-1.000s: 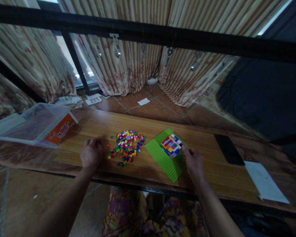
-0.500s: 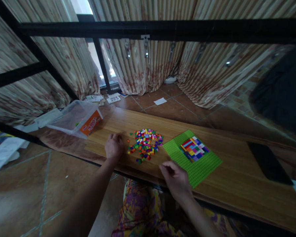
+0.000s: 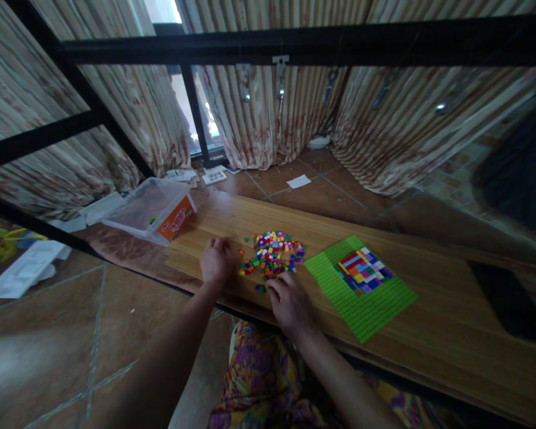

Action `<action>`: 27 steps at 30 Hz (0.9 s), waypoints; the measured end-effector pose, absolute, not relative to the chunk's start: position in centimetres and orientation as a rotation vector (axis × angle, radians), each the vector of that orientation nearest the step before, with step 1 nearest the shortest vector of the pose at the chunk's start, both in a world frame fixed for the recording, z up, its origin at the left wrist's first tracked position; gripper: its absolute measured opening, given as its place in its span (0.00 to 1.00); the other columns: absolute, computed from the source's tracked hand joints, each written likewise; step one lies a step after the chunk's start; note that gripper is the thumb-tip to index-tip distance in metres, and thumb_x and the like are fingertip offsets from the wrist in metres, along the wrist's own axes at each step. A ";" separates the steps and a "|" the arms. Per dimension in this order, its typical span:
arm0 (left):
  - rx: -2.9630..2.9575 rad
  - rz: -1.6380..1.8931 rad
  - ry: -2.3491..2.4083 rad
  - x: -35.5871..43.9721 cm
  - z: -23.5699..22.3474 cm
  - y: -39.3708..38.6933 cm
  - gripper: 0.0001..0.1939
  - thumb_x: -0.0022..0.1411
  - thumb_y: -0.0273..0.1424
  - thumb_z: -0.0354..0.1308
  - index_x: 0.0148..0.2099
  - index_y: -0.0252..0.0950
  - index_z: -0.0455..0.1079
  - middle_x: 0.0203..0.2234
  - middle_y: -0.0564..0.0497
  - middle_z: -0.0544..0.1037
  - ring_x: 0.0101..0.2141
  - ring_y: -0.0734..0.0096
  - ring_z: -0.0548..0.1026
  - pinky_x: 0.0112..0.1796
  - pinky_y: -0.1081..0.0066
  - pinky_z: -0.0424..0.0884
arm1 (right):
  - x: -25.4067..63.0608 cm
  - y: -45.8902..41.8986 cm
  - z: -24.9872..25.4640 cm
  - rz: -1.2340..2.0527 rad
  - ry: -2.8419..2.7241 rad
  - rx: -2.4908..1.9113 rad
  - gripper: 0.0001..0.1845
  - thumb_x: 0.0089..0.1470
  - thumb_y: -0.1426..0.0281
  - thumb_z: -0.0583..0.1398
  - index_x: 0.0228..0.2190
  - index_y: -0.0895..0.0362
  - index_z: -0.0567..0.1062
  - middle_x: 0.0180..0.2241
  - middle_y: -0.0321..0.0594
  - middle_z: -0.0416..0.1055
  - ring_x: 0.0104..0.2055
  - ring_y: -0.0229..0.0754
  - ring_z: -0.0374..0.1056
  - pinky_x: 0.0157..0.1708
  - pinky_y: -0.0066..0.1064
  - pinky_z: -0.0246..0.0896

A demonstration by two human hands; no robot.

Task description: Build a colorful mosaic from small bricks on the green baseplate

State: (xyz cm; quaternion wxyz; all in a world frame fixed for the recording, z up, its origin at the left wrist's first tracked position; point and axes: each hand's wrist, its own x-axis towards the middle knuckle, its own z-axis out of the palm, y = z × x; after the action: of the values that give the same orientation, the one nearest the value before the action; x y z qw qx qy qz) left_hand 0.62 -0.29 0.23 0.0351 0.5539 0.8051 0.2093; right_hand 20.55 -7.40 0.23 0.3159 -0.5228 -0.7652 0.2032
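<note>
A loose pile of small coloured toy bricks (image 3: 274, 247) lies on the wooden table. My left hand (image 3: 217, 261) rests on the tabletop just left of the pile, its fingers curled in; whatever may be inside is hidden. At the pile's near edge is my right hand (image 3: 290, 302), thumb and fingers drawn together beside a few green and blue bricks. Whether a brick is between those fingertips is too small to see. To the right lies a green baseplate (image 3: 335, 304), with a block of multicoloured bricks (image 3: 365, 271) fixed on it.
A clear plastic box (image 3: 131, 223) with an orange label stands at the table's left end. A dark flat object (image 3: 509, 301) lies on the right part of the table (image 3: 433, 333). A black metal frame (image 3: 250, 47) crosses in front of striped curtains.
My right hand has moved left, from beside the baseplate to the near edge of the brick pile. My left hand stays by the pile. The whole view has shifted slightly.
</note>
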 end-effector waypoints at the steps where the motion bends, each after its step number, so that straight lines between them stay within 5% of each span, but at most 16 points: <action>1: 1.700 0.637 2.478 0.6 0.3 -0.3 0.13 0.64 0.30 0.46 0.43 0.38 0.72 0.41 0.46 0.73 0.40 0.66 0.72 0.35 0.69 0.62 | 20.6 -7.3 0.1 0.532 -2.037 -1.370 0.10 0.58 0.75 0.55 0.33 0.52 0.76 0.35 0.42 0.69 0.39 0.45 0.66 0.39 0.34 0.61; 18: 1.718 0.613 2.528 0.5 0.4 -0.1 0.15 0.63 0.34 0.46 0.43 0.38 0.73 0.41 0.45 0.74 0.37 0.64 0.72 0.31 0.69 0.62 | 25.8 -8.9 3.2 0.585 -1.722 -1.371 0.07 0.59 0.71 0.55 0.33 0.53 0.74 0.33 0.37 0.72 0.36 0.40 0.69 0.37 0.30 0.63; 27: 1.706 0.575 2.529 0.5 0.6 0.0 0.16 0.62 0.34 0.46 0.44 0.38 0.73 0.42 0.44 0.73 0.36 0.63 0.72 0.31 0.68 0.63 | 37.2 -8.7 3.0 0.158 -1.425 -1.756 0.13 0.58 0.61 0.56 0.35 0.57 0.76 0.34 0.43 0.74 0.33 0.42 0.69 0.33 0.32 0.63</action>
State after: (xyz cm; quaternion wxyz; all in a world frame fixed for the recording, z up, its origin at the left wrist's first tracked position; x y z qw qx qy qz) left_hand 0.45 0.04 0.60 0.0187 0.5496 0.8144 0.1853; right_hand 37.21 -8.65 2.98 0.4237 -0.7017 -0.5693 0.0632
